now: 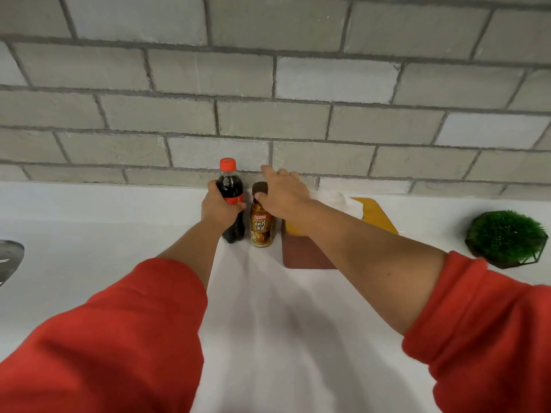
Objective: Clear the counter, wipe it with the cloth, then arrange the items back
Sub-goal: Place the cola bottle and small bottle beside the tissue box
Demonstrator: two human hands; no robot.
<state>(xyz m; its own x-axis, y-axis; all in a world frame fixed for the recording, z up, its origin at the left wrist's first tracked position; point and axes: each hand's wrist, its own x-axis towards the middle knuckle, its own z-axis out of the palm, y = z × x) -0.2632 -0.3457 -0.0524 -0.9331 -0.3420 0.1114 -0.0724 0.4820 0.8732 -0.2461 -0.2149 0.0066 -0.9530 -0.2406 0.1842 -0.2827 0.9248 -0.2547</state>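
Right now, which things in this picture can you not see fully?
White cloth: head view, partly behind the right hand.
Red-brown board and yellow board: head view, crossed by right forearm.
Grey metal object: head view, cut by left edge.
Red-capped dark cola bottle: left hand covers its label partly.

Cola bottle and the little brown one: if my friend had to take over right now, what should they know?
Left hand: grips the cola bottle, upright on the white counter.
Right hand: open, at the cap of the brown-capped drink bottle; contact unclear.
White cloth lies on the yellow and brown board; grass plant at far right.
Done: cannot tell whether the counter has been wiped.
Left: either clear these things and wipe, or finish arranging them.
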